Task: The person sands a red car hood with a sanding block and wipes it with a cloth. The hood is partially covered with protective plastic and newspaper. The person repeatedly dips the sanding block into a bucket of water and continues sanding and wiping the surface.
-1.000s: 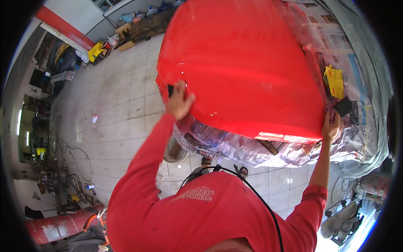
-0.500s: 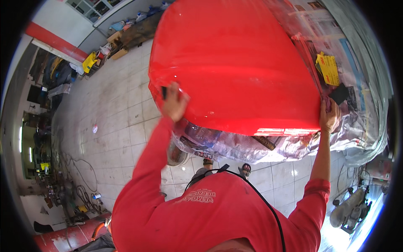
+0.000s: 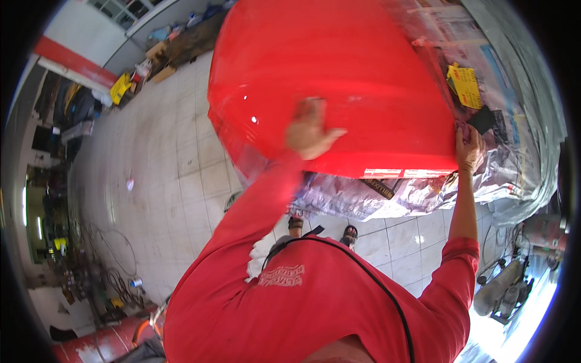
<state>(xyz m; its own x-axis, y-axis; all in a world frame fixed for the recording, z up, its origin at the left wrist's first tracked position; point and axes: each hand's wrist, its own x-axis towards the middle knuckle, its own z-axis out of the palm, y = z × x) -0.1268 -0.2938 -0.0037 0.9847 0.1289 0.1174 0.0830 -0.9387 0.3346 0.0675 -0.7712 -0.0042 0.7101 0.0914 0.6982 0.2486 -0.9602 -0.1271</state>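
In front of me is a glossy red car hood [image 3: 363, 121], a large curved panel. My left hand [image 3: 311, 132] lies on its near left part, fingers pointing away and thumb stretched to the right. Motion smears the fingertips, and nothing shows in that hand. At the right front corner of the hood, the fingers of my right hand [image 3: 471, 151] are closed on a crumpled purple-pink piece [image 3: 463, 128], whose material I cannot make out. A flat black pad [image 3: 482, 120] lies just beyond that hand, with a yellow sheet [image 3: 465, 86] farther off.
Crumpled plastic and newspaper masking [image 3: 339, 196] hangs under the hood's front edge and continues along the right. Cables [image 3: 124, 284] lie on the tiled floor [image 3: 151, 157] at left. A tank-shaped machine [image 3: 499, 287] stands at lower right. Boxes and bags [image 3: 163, 60] line the far wall.
My left hand has swept right across the hood, from its left front corner toward the middle. My right hand keeps at the right corner. The view has shifted slightly.
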